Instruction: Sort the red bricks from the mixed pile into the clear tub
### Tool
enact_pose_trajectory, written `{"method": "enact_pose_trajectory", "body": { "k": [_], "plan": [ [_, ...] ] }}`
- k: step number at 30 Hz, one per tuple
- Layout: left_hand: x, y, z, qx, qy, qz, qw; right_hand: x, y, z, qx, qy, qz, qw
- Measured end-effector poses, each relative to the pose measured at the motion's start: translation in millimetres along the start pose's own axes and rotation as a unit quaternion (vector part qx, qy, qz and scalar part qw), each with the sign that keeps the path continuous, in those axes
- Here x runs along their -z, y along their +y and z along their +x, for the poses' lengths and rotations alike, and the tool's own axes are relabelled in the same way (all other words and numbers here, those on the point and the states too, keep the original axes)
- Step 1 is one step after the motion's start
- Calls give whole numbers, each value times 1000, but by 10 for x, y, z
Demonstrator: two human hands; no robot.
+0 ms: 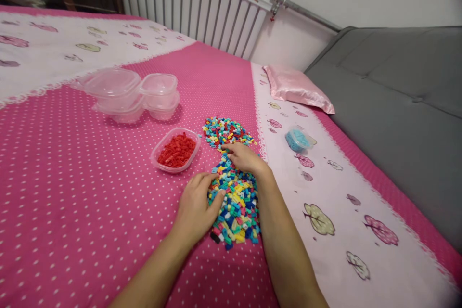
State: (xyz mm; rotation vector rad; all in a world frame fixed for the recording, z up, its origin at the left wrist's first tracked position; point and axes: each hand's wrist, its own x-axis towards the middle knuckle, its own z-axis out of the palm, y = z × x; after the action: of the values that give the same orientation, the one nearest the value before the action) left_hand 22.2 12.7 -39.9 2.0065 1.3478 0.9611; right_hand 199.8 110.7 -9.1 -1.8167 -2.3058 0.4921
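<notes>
So, decent progress by the look of it, but plenty left. Two colours have been gathered up: red pieces in the red-filled tub point(174, 170) on the bed point(108, 192), and pale blue ones in a blue-filled tub point(294, 146) set well off to its right. The rest hasn't been boxed yet. A big mixed pile point(238, 204) is spread to the right of the red-filled tub and nearer the camera, and a smaller far pile point(225, 130) is heaped to its right and a bit beyond. Lots of red can be spotted in that far pile, so red probably shouldn't be called finished.

The left hand point(197, 202) is placed just right of and nearer than the red-filled tub, at the mixed pile's edge, thumb and fingers parted. The right hand point(243, 158) is stretched to where the two piles nearly meet, fingers extended; whether a piece is pinched there can't be told. Beyond and left of the red-filled tub, some clear tubs point(160, 98) are stacked.
</notes>
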Motion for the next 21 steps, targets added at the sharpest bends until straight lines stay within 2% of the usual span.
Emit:
{"method": "enact_pose_trajectory", "body": {
  "k": [6, 17, 19, 21],
  "plan": [
    [-12, -12, -2, -1, 0, 3, 1000, -27, -43, 5, -20, -3, -5, 1000],
    [15, 5, -8, 11, -1, -15, 1000, 342, -30, -284, -14, -142, 117, 983],
    [21, 7, -5, 18, 0, -27, 999, 362, -14, -301, -30, -141, 131, 981],
    [26, 10, -2, 24, 5, -36, 999, 339, 19, -280, -78, -90, 147, 982]
  ]
}}
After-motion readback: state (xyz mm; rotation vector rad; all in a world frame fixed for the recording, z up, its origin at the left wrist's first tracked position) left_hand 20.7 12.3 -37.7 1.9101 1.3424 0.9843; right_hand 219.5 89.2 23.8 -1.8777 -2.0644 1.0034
